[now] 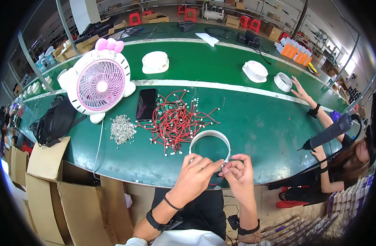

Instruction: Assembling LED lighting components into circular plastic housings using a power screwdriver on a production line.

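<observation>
A white plastic ring (210,133) stands at the near edge of the green table. My left hand (195,174) is closed on its near side, fingers stretched across to the right. My right hand (239,174) is pinched at the ring's right near edge, where the two hands' fingertips meet. A thin red wire (214,185) hangs just below them and seems to run into the right fingers; its end is hidden. Just beyond the ring lies a tangled heap of red wires (175,123) with small white connectors.
Left of the wires are a black phone (146,104), a pile of small metal parts (122,130) and a pink-and-white fan (102,86). White housings (155,62) sit farther back. At right hangs an electric screwdriver (329,131); a co-worker's hand (300,90) reaches toward another ring (283,82).
</observation>
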`<state>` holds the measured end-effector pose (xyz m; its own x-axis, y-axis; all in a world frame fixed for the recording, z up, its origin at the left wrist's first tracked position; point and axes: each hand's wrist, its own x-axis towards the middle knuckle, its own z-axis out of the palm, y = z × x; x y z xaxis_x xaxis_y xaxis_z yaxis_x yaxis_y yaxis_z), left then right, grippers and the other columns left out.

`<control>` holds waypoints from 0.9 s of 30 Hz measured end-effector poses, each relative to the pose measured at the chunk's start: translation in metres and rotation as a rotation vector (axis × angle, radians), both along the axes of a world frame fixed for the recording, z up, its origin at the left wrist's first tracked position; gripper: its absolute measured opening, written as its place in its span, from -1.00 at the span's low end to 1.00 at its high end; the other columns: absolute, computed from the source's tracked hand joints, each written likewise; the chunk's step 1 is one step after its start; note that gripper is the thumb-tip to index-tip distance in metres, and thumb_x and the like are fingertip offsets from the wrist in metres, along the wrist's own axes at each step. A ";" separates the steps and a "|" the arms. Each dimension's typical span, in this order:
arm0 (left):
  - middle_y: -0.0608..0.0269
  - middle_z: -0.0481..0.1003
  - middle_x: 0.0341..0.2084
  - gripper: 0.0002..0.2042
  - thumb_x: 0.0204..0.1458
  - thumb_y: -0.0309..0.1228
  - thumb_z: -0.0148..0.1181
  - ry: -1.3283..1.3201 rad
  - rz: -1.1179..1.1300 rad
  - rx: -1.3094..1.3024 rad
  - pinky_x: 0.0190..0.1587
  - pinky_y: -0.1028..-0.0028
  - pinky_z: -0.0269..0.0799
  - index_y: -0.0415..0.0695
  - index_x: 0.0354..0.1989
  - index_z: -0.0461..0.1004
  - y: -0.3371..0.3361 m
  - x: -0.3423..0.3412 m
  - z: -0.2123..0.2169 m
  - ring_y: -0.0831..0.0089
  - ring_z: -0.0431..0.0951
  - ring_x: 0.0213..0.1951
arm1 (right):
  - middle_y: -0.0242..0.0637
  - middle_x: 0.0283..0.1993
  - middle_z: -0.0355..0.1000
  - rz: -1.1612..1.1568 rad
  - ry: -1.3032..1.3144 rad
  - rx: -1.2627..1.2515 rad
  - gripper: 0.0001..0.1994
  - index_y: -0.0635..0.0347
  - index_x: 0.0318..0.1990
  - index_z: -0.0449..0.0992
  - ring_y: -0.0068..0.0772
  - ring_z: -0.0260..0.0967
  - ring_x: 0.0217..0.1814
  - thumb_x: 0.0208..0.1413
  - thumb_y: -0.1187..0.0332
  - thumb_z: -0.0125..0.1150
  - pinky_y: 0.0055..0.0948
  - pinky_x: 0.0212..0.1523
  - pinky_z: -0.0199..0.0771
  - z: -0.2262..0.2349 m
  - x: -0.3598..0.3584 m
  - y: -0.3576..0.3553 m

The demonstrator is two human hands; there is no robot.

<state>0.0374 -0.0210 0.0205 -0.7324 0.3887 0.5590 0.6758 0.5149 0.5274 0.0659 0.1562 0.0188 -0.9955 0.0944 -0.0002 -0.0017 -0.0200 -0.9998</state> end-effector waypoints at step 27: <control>0.42 0.52 -0.41 -0.65 -0.11 -0.64 0.29 0.272 0.455 -0.087 -0.01 0.34 0.18 -0.02 -0.12 0.67 -0.076 0.013 0.060 0.43 0.48 -0.33 | -0.09 -0.18 0.54 -0.115 0.284 -0.385 -0.67 0.20 -0.10 0.20 -0.35 0.59 -0.21 0.15 0.70 0.24 -0.42 -0.14 0.65 0.064 0.018 -0.067</control>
